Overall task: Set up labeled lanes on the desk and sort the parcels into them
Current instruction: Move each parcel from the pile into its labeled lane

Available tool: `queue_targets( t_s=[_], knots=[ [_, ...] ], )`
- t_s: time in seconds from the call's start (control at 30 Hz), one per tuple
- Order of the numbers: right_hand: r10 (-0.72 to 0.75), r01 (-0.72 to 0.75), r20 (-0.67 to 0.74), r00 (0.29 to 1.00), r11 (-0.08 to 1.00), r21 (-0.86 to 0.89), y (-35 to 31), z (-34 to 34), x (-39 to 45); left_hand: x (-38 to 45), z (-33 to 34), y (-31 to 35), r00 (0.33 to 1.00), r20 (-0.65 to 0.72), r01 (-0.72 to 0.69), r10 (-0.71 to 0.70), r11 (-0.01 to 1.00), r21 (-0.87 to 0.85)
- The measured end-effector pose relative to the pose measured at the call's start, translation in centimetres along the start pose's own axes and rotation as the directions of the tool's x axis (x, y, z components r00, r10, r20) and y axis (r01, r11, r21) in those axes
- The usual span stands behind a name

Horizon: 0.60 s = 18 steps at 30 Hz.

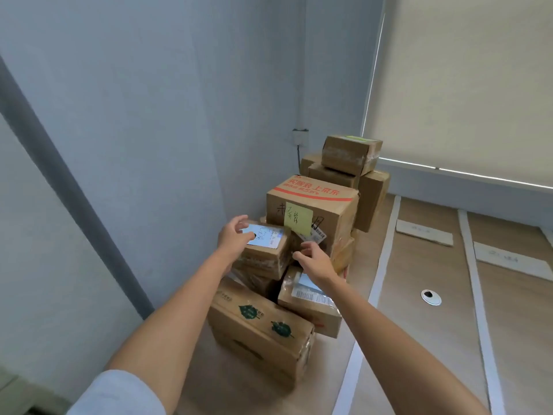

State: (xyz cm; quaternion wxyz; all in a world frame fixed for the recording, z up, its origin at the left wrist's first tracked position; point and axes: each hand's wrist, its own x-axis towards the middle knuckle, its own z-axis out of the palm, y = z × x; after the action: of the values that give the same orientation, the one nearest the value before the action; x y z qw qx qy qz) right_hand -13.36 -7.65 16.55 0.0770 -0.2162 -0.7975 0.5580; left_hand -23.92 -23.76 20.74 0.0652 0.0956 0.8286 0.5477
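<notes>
A pile of cardboard parcels stands on the desk's left end against the wall. A small parcel with a white label [264, 245] sits on top of the near pile. My left hand [232, 236] grips its left side, thumb over the label. My right hand [314, 259] reaches to its right edge with fingers spread; contact is unclear. Behind it stands a large box with red print and a yellow sticky note [311, 205]. Below lie a box with green leaf prints [260, 327] and a taped barcode parcel [309, 298].
More boxes [350, 154] are stacked at the back corner. White tape strips [384, 250] [475, 289] mark lanes on the wooden desk [419, 265], with white label cards [423, 232] [508, 260] in the lanes. A round cable hole [431, 296] lies between strips.
</notes>
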Motion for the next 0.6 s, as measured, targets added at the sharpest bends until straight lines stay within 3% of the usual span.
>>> queue_targets(
  t_s=[0.13,0.27,0.37,0.6],
  knots=[
    [0.02,-0.015,0.067,0.998,0.997,-0.072,-1.0,2.1,1.0,0.5,-2.7,-3.1,0.994,-0.078,0.086,-0.081,0.994,0.064],
    [0.073,-0.065,0.12,0.99,0.996,-0.066,-1.4,3.5,1.8,1.2,-2.7,-4.9,0.978,-0.003,0.21,-0.21,0.977,0.03],
    [0.09,-0.091,0.142,0.986,0.996,0.005,-1.8,4.3,2.0,1.7,-1.8,-4.7,0.973,0.032,0.229,-0.229,0.973,0.014],
    [-0.061,0.063,0.168,0.984,0.998,-0.004,-5.1,6.1,2.5,2.6,-4.5,-2.5,0.969,-0.176,0.168,-0.176,0.984,-0.058]
  ],
)
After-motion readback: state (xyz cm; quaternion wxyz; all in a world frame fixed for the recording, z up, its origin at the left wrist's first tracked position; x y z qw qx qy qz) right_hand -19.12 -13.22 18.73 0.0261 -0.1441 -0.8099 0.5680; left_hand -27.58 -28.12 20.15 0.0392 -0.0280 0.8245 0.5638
